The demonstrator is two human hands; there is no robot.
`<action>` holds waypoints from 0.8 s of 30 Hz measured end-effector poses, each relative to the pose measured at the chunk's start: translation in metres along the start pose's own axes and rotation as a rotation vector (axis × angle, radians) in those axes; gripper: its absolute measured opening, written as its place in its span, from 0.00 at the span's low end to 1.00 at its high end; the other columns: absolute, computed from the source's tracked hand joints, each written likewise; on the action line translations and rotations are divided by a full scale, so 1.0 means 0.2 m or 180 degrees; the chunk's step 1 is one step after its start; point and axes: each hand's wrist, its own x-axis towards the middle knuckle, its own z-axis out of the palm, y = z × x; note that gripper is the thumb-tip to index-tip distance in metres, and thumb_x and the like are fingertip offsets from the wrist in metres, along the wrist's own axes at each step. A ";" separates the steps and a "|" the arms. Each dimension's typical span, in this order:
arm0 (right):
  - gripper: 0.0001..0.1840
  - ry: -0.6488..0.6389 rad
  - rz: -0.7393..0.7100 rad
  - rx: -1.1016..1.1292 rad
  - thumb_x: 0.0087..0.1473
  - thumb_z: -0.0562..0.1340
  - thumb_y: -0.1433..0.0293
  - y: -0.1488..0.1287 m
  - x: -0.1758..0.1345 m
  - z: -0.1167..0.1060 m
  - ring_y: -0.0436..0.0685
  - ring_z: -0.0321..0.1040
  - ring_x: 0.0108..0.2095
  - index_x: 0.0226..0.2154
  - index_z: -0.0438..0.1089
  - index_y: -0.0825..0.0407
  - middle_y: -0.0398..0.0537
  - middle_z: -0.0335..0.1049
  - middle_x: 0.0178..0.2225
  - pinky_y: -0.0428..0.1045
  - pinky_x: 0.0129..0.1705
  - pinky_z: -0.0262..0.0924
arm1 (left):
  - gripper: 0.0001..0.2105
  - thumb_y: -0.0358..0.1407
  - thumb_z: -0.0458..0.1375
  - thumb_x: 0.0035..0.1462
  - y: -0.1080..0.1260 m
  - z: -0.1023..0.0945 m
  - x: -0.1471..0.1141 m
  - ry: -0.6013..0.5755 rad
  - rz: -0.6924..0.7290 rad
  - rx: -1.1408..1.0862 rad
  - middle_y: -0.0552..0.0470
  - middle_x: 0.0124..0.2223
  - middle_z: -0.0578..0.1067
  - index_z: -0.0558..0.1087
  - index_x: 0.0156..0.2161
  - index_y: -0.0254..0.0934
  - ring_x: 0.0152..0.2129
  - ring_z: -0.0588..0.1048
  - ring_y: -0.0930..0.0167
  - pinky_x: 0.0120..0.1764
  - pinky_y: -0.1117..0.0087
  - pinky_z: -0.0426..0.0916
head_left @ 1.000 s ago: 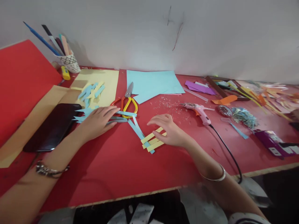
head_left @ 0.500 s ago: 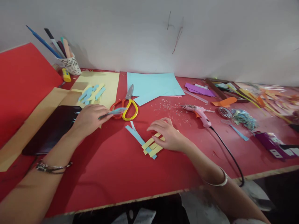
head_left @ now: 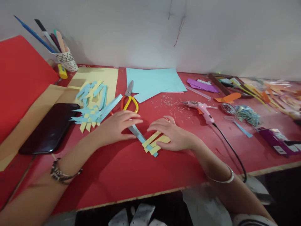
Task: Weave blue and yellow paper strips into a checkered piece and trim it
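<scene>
My left hand [head_left: 119, 127] reaches past the scissors, palm down, with its fingers apart and nothing visible between them. By its fingertips a light blue paper strip [head_left: 138, 134] runs under several yellow paper strips [head_left: 152, 142]. My right hand [head_left: 172, 133] is spread over these strips with bent fingers; whether it presses on them I cannot tell. Left of my left hand lies a woven blue and yellow paper piece [head_left: 88, 116], a long blue strip [head_left: 111, 108] sticking out from it. The scissors [head_left: 129, 92] have red and yellow handles, partly covered by my left hand.
Behind are a blue paper sheet [head_left: 152, 80] and a cream sheet [head_left: 110, 73] with cut strips. A black phone [head_left: 51, 128] lies left. To the right, a pink glue gun [head_left: 203, 111] trails a black cord [head_left: 230, 153]. A pen cup [head_left: 68, 61] stands back left.
My left hand has let go of the blue paper it held and moved right, toward the yellow strips. The woven piece is now uncovered. My right hand has stayed over the strips.
</scene>
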 end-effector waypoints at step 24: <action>0.27 0.0708 0.0949 -0.0802 0.42 0.52 0.78 0.06 -0.01 0.02 0.60 0.55 0.51 0.48 0.60 0.50 0.52 0.60 0.48 0.66 0.57 0.29 | 0.13 0.24 0.46 0.57 0.09 0.03 -0.04 0.0234 0.0940 0.1205 0.53 0.25 0.75 0.72 0.32 0.36 0.20 0.70 0.72 0.25 0.70 0.57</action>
